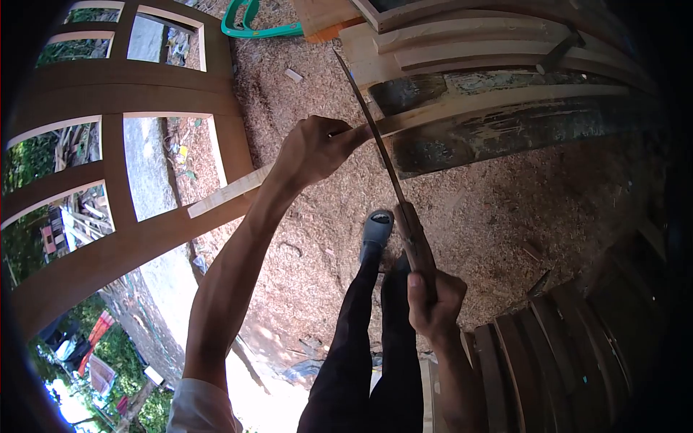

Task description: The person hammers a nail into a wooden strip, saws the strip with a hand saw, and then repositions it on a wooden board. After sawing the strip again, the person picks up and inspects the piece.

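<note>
Wooden strip: the pale strip (505, 99) lies lengthwise on the dark planks (469, 137), and its near part sticks out past their left end. A light piece of wood (229, 192) shows on the other side of the left wrist, roughly in line with it; whether the two are one piece, I cannot tell.
Saw: the long, narrow blade of the saw (380, 144) crosses the strip just beside the planks' left end, its tip pointing up and to the left, its wooden handle toward the person.
Left hand: the left hand (314, 148) is closed on the strip's projecting part, fingers and thumb near the blade.
Right hand: the right hand (437, 299) is wrapped around the saw handle, fingers curled shut, below the blade.
Beside the planks: curved boards (491, 54) lie stacked along their far side, with a hammer-like tool (559, 52) on top.
Left side: a large wooden frame (119, 86) with openings stands near the left arm.
Top: a green plastic object (263, 31) lies near an orange-brown board (325, 18).
Ground: wood shavings (317, 245) cover it around a foot in a grey sandal (377, 227).
Lower right: brown boards (556, 346) stand in a row.
</note>
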A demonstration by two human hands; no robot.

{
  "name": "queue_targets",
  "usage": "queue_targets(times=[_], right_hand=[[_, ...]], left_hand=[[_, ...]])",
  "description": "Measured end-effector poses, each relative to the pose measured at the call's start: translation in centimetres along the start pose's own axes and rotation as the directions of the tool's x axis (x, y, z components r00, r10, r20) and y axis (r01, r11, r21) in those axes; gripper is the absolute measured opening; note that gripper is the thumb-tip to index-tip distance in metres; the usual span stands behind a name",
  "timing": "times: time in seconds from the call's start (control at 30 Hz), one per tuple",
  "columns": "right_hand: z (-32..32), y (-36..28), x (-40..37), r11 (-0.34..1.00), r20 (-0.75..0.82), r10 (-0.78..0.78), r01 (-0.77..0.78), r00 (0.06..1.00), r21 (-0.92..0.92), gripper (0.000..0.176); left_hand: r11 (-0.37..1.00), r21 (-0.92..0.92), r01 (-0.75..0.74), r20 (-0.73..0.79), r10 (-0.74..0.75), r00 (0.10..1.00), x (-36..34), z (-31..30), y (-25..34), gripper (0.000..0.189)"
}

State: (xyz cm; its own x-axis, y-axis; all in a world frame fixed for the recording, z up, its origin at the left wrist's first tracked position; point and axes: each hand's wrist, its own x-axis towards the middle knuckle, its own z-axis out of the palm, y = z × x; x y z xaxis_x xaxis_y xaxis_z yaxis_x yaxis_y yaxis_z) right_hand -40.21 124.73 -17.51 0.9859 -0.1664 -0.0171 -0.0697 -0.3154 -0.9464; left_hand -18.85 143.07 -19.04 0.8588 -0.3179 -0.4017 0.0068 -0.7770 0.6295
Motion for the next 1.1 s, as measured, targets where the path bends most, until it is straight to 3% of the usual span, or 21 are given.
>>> queue_targets(times=[0.1,0.23,0.3,0.4,0.5,0.6,0.7,0.8,0.87,0.97,1.03,1.1], right_hand=[[0.0,-0.5,-0.3,1.0,-0.016,0.026,-0.026,1.0,0.016,0.037],[1.0,-1.4,3.8,0.993,0.026,0.111,-0.111,0.994,0.028,0.042],[1.4,-1.7,4.2,0.984,0.027,0.168,-0.169,0.985,0.054,0.05],[-0.1,-1.4,-0.6,0.981,0.024,0.191,-0.192,0.981,0.04,0.054],[-0.8,-1.1,-4.6,0.968,-0.008,0.241,-0.239,0.971,0.071,0.058],[0.9,0.0,-1.2,0.958,0.016,0.282,-0.282,0.959,0.054,0.043],[3.2,-1.1,4.3,0.931,-0.038,0.338,-0.328,0.94,0.163,0.047],[1.6,-0.2,-1.0,0.972,-0.036,0.234,-0.233,0.972,0.03,0.045],[0.1,-0.9,-4.5,0.97,0.0,0.237,-0.237,0.971,-0.055,0.059],[0.9,-1.2,-2.7,0.965,-0.025,0.259,-0.26,0.966,-0.03,0.058],[2.3,-1.6,2.3,0.972,-0.036,0.216,-0.218,0.976,-0.087,0.057],[2.7,-2.1,3.6,0.973,-0.039,0.214,-0.216,0.976,-0.079,0.057]], left_hand=[[0.997,0.062,-0.047,-0.098,0.053,0.994,-0.3,0.7,-0.2,0.057],[0.998,0.047,-0.041,-0.077,0.044,0.996,0.1,0.9,-0.7,0.058],[0.991,0.123,-0.062,-0.042,0.067,0.997,0.4,0.6,-0.9,0.058],[0.997,0.051,0.061,-0.038,-0.059,0.998,-0.3,-0.5,1.4,0.057],[0.997,0.071,-0.033,-0.142,0.043,0.989,-0.6,0.5,1.0,0.055],[0.997,0.08,-0.013,-0.089,0.02,0.996,-0.4,0.8,1.3,0.055],[0.992,0.107,0.064,0.005,-0.065,0.998,-0.3,0.0,2.3,0.056],[0.996,0.077,0.053,-0.044,-0.049,0.998,0.0,0.5,1.5,0.056],[0.996,0.075,0.039,-0.054,-0.035,0.998,-0.3,0.2,1.7,0.056],[0.997,0.068,0.031,-0.074,-0.026,0.997,-0.5,0.7,1.5,0.055],[0.997,0.072,0.02,-0.093,-0.013,0.996,-0.1,0.6,1.4,0.054],[0.994,0.103,0.031,-0.011,-0.03,0.999,0.4,0.3,1.3,0.056]])
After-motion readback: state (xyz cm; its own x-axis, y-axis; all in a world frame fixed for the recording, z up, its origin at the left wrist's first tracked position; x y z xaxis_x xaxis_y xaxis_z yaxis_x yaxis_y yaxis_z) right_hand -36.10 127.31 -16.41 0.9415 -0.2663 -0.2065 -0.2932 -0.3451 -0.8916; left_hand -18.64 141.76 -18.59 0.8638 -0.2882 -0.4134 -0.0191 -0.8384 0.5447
